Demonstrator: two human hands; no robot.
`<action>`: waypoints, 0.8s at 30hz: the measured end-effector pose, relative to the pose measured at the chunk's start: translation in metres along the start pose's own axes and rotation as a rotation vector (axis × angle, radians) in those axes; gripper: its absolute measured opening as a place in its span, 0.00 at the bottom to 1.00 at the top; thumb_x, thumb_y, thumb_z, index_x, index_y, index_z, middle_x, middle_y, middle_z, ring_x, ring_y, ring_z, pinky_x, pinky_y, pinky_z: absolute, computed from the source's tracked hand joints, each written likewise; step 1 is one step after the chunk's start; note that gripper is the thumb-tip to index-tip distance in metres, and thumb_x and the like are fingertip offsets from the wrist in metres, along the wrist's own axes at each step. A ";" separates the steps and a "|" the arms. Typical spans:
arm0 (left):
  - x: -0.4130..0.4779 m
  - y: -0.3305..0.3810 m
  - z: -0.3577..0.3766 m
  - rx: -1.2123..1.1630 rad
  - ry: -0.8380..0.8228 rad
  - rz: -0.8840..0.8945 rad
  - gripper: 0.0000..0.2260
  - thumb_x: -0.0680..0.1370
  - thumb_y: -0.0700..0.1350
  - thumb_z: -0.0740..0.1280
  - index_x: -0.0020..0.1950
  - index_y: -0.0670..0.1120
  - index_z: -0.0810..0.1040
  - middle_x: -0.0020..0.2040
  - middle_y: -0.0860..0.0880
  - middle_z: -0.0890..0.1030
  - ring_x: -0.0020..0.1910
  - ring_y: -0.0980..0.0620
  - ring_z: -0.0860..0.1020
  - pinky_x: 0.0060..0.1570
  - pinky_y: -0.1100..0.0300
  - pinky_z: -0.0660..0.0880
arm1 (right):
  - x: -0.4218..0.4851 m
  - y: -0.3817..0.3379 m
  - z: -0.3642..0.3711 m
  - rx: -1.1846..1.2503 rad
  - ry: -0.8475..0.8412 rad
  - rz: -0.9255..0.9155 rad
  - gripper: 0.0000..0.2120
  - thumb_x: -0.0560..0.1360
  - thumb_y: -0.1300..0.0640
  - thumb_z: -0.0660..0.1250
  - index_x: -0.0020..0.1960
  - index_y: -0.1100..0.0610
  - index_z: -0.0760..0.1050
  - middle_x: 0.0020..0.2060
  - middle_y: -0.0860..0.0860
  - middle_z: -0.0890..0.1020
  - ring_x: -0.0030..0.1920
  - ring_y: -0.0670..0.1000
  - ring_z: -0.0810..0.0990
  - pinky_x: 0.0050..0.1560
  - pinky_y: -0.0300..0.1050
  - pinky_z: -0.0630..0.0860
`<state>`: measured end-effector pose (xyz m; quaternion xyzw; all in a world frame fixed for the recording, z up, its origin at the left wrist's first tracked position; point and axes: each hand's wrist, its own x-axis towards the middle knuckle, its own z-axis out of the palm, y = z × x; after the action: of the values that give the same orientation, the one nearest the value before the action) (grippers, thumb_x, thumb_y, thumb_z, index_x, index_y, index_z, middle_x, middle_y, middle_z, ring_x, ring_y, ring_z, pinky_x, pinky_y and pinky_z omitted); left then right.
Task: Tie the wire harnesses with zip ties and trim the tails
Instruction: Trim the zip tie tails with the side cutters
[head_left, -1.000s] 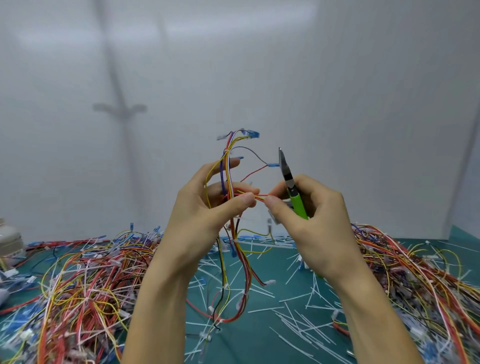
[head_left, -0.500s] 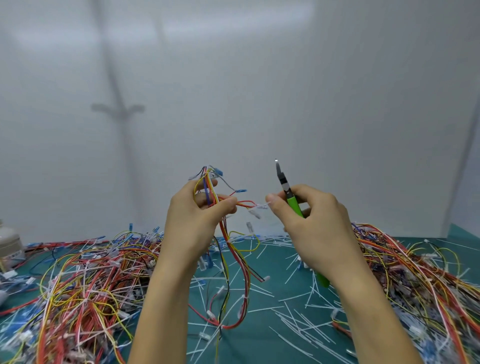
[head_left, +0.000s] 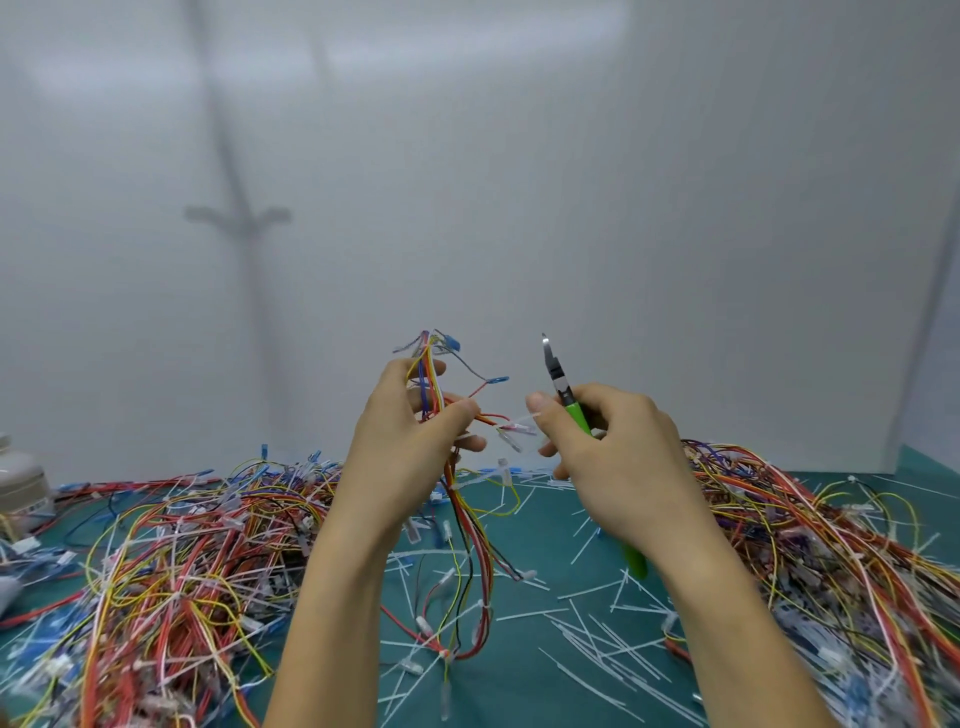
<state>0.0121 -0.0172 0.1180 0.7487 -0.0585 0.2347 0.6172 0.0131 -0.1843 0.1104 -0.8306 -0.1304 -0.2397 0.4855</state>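
- Wire harness (head_left: 432, 366) hangs above the table (head_left: 524, 680), fingers of the left hand (head_left: 410, 452) curled round it.
- Fingers of the right hand (head_left: 618, 457) pinch the zip tie tail (head_left: 523, 419) and also grip the cutters (head_left: 560, 387).
- Tail may slip; the tie would be loose.

A single head-worn camera looks forward and slightly down. The left hand (head_left: 410, 452) and right hand (head_left: 623, 467) sit near, at centre, forearms running up from the bottom edge. The tabletop (head_left: 540, 670) spreads below; a far wall (head_left: 519, 182) fills the upper half.

The left grip (head_left: 410, 436) and right grip (head_left: 613, 452) are held up side by side, fingers curled, thumbs pinching.
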 end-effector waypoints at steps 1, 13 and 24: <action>-0.001 0.001 0.002 -0.004 -0.024 -0.008 0.14 0.78 0.39 0.68 0.61 0.50 0.72 0.44 0.49 0.82 0.33 0.52 0.84 0.33 0.59 0.77 | 0.000 -0.001 0.001 0.029 0.006 -0.004 0.21 0.76 0.38 0.63 0.40 0.54 0.78 0.33 0.52 0.83 0.37 0.55 0.82 0.43 0.55 0.79; -0.004 0.009 -0.003 0.282 0.117 0.097 0.15 0.76 0.42 0.68 0.60 0.54 0.73 0.39 0.49 0.79 0.25 0.54 0.73 0.32 0.55 0.74 | 0.000 -0.005 0.002 0.154 -0.024 0.010 0.15 0.76 0.42 0.66 0.38 0.51 0.78 0.32 0.44 0.84 0.35 0.50 0.82 0.43 0.57 0.81; -0.026 0.085 -0.026 0.328 0.165 0.223 0.07 0.82 0.50 0.60 0.47 0.53 0.76 0.30 0.54 0.77 0.25 0.55 0.72 0.31 0.57 0.68 | -0.004 -0.013 -0.003 0.210 -0.057 0.004 0.17 0.74 0.38 0.63 0.40 0.51 0.79 0.34 0.43 0.84 0.33 0.47 0.82 0.43 0.57 0.82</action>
<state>-0.0500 -0.0172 0.1870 0.8062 -0.0512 0.3684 0.4600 0.0029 -0.1809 0.1190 -0.7818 -0.1668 -0.2002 0.5665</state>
